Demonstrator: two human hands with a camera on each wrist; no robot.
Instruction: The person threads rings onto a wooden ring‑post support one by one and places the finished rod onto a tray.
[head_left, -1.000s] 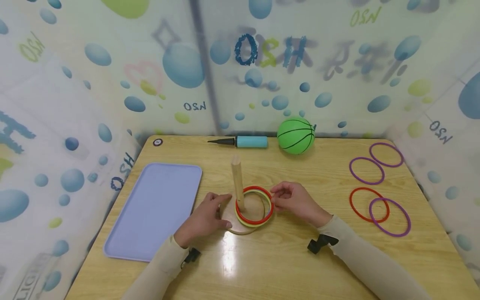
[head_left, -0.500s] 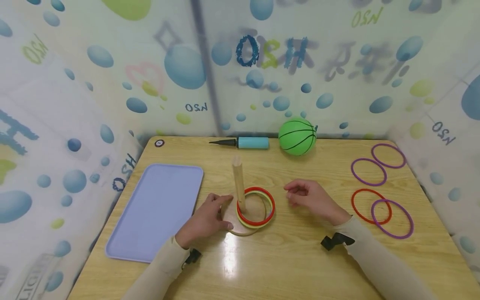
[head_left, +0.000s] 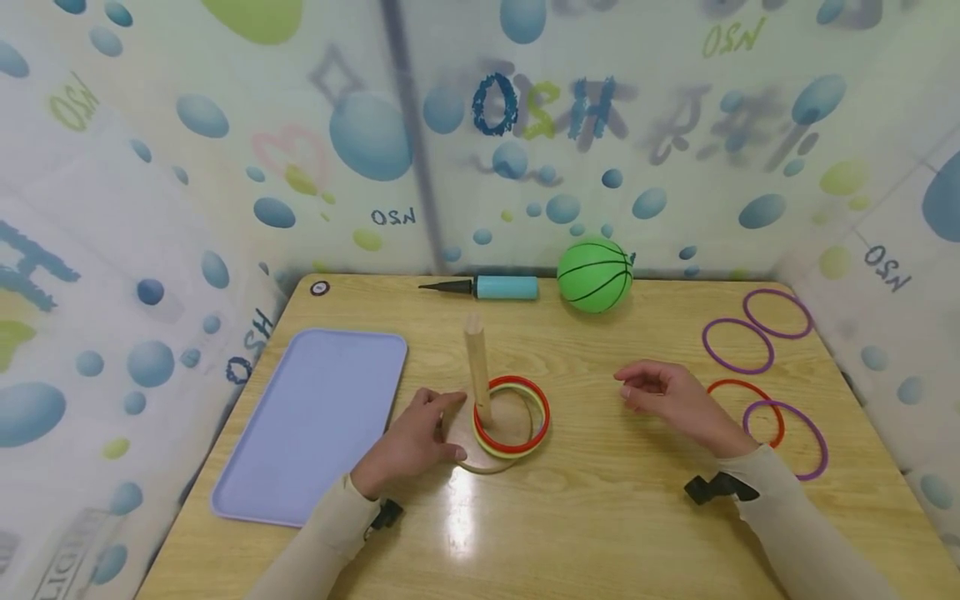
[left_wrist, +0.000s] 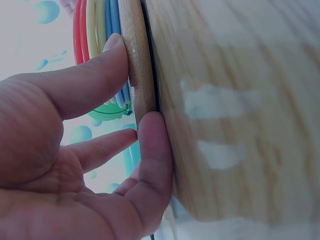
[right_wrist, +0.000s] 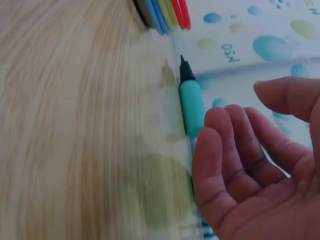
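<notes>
My left hand (head_left: 408, 437) grips the edge of a round wooden base (head_left: 480, 461), thumb and fingertips against its rim in the left wrist view. An upright wooden post (head_left: 477, 367) rises from the base. Around it lie stacked rings: a red ring (head_left: 548, 417) on top, a yellow ring (head_left: 510, 456) below it, and blue rings (left_wrist: 114, 22) lowest, seen in the left wrist view. My right hand (head_left: 675, 404) hovers over the table to the right, holding nothing, its fingers loosely bent. Beyond it lie another red ring (head_left: 738, 382) and an overlapping purple ring (head_left: 825, 454).
A lavender tray (head_left: 315, 425) lies left of the base. At the table's back are a blue hand pump (head_left: 506, 287) and a green ball (head_left: 595, 275). Two more purple rings lie at the far right, one purple ring (head_left: 706, 337) nearer. A patterned curtain (head_left: 300, 125) encloses the table.
My right hand has drawn away from the stacked rings and moved right, towards the loose red and purple rings. My left hand stays at the base; the stack has not moved.
</notes>
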